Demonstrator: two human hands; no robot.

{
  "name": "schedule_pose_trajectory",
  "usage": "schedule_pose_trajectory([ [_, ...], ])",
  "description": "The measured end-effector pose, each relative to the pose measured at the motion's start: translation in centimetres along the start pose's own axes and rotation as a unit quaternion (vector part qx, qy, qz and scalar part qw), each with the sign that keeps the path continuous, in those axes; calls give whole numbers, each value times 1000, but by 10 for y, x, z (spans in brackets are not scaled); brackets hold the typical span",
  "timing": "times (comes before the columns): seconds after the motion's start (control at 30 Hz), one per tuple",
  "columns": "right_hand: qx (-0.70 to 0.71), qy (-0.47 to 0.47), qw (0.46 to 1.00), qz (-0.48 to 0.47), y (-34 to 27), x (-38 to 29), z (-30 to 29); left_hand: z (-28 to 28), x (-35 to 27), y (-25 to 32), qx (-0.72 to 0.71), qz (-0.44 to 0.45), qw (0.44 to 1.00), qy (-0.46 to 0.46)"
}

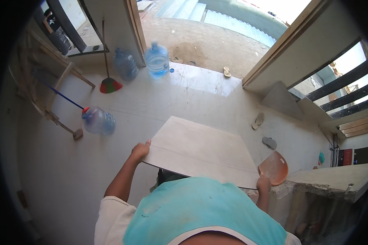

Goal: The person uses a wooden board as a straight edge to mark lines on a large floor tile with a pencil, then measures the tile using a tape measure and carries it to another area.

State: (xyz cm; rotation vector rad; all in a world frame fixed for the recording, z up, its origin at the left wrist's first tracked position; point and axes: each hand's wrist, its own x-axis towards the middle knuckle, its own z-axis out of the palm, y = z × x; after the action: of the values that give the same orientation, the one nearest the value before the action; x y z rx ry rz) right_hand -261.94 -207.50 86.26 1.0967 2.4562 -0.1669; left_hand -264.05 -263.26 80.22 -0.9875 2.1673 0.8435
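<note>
A large pale tile (199, 142) spans the space before my waist, held by its two side edges. Thin marked lines run across its face, and its far corners look cut off at a slant. My left hand (141, 151) grips the left edge with the thumb on top. On the opposite edge, my right hand (263, 183) has hold of the near right corner. The fingers beneath the tile are hidden. Just beyond my right hand stands an orange plastic basin (276, 168).
Water jugs stand by the doorway (157, 61) and lie at left (98, 120). A broom (110, 85) leans near a wooden frame (53, 92). Sandals (258, 121) lie ahead right, near leaning tile pieces (282, 99). A rough-edged slab (334, 180) borders my right side.
</note>
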Motion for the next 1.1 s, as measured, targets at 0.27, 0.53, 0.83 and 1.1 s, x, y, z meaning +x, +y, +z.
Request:
schedule_pose_trajectory([
  [0.27, 15, 1, 999, 38, -227, 169, -57, -100, 190, 275, 43, 36, 998, -12],
  [0.53, 12, 25, 998, 64, -444, 301, -166, -192, 349, 479, 28, 32, 998, -37],
  [0.83, 9, 49, 997, 53, -743, 412, -261, -305, 579, 656, 52, 64, 995, -58],
  [1.1, -29, 65, 996, -48, -991, 522, -323, -450, 694, 779, -42, 11, 999, 0],
])
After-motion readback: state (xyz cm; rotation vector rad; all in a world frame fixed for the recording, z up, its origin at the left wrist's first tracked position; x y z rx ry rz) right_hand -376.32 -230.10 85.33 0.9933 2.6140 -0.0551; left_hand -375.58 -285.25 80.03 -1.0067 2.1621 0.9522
